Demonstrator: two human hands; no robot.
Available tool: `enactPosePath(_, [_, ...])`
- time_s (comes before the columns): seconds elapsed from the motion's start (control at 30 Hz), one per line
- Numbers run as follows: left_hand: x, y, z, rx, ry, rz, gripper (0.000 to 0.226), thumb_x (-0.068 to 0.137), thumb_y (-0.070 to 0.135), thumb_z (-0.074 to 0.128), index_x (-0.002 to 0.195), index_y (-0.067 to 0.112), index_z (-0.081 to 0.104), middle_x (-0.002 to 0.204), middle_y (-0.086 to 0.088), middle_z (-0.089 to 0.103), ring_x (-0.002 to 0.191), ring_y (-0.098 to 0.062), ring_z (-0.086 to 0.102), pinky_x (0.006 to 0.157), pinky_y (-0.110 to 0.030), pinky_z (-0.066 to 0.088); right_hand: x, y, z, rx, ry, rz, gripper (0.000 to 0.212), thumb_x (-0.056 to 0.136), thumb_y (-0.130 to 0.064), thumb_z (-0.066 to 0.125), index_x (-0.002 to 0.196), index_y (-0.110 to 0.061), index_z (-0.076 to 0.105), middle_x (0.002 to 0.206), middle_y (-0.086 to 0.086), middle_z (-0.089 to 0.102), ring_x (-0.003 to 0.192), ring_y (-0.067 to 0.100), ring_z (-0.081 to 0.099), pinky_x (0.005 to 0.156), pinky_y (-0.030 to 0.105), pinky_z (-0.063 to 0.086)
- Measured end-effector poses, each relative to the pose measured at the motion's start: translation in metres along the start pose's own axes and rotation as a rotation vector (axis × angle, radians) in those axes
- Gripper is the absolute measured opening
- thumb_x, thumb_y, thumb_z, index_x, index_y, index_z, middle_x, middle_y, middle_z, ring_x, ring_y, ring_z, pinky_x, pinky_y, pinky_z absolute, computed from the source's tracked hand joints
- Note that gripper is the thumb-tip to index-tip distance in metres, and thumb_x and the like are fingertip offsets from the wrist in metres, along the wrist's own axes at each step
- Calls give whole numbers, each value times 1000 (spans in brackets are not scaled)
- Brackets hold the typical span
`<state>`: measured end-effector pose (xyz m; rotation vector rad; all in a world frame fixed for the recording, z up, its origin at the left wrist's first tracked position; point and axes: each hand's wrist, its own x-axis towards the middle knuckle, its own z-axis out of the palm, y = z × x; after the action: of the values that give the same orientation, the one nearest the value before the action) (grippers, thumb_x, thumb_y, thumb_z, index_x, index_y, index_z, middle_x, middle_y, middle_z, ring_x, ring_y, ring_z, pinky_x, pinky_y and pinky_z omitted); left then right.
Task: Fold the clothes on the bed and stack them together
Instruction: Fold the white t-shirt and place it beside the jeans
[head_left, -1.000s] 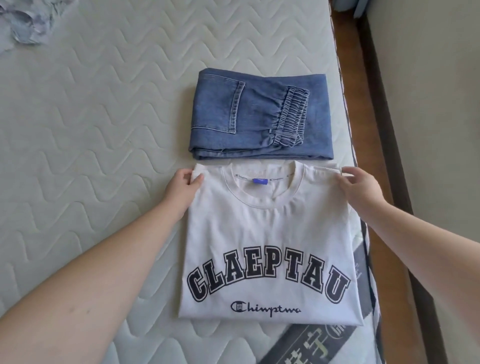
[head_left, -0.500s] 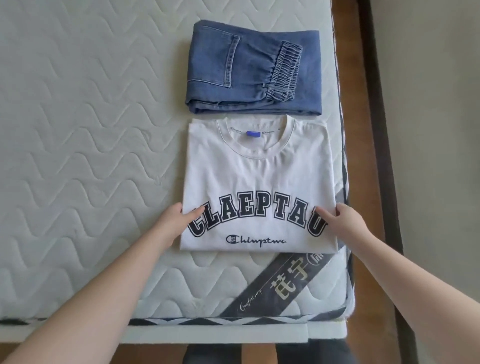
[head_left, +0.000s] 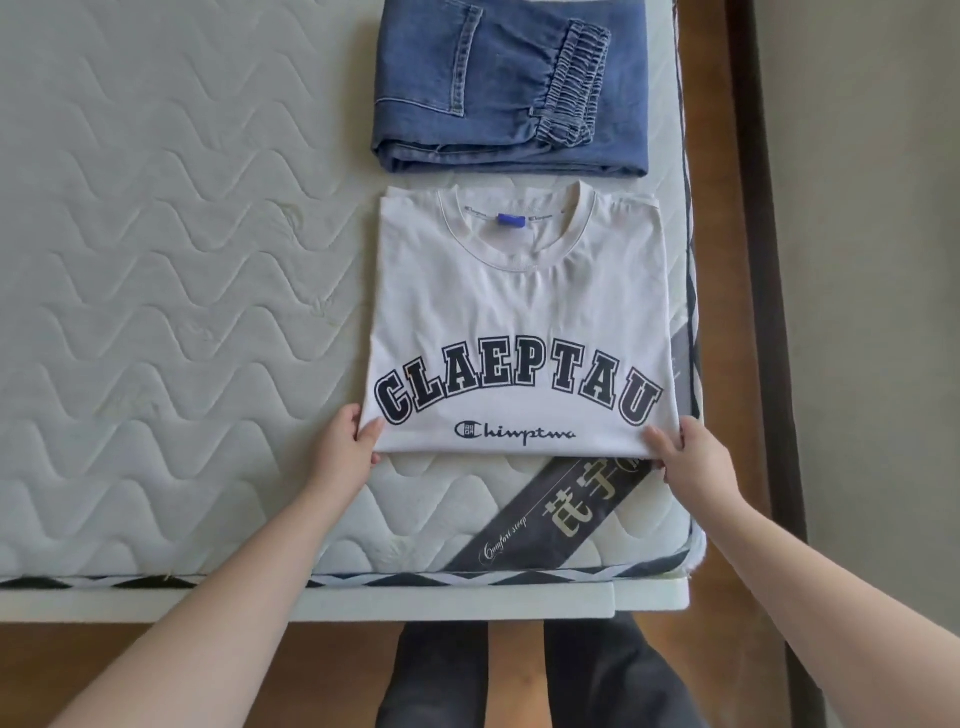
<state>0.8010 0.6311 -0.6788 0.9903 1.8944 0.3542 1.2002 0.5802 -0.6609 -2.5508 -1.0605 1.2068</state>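
Observation:
A white T-shirt (head_left: 524, 312) with dark block letters lies folded into a rectangle near the mattress's right edge, collar pointing away from me. My left hand (head_left: 345, 441) pinches its near left corner, thumb on top. My right hand (head_left: 691, 454) pinches the near right corner the same way. Folded blue jeans (head_left: 511, 88) lie flat just beyond the shirt's collar, apart from it by a narrow gap.
The quilted mattress (head_left: 156, 312) stretches wide to the left. Its near edge and white bed frame (head_left: 467, 603) run across below my hands. A dark label band (head_left: 550, 514) crosses the near right corner. Wooden floor and a wall lie to the right.
My hands slid from the shirt's collar corners down its sides to the near bottom corners and now pinch them. The view tilted down toward the bed's near edge.

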Motion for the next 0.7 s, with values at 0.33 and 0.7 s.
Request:
enactPosePath(0.33, [-27, 53, 68, 737, 293, 695, 51, 95, 28, 44, 142, 9, 50, 149, -11, 46, 140, -30, 41, 114, -48, 32, -24, -52, 54, -335, 352, -543, 52, 99, -30, 40, 148, -12, 37, 152, 7, 39, 142, 24, 30, 118, 38, 15])
enactPosePath(0.7, [7, 52, 119, 966, 146, 726, 66, 98, 39, 28, 157, 13, 18, 164, -8, 13, 151, -22, 14, 122, -46, 15, 5, -80, 113, -631, 213, -720, 63, 101, -46, 32, 155, -15, 23, 162, 3, 19, 150, 16, 15, 122, 38, 13])
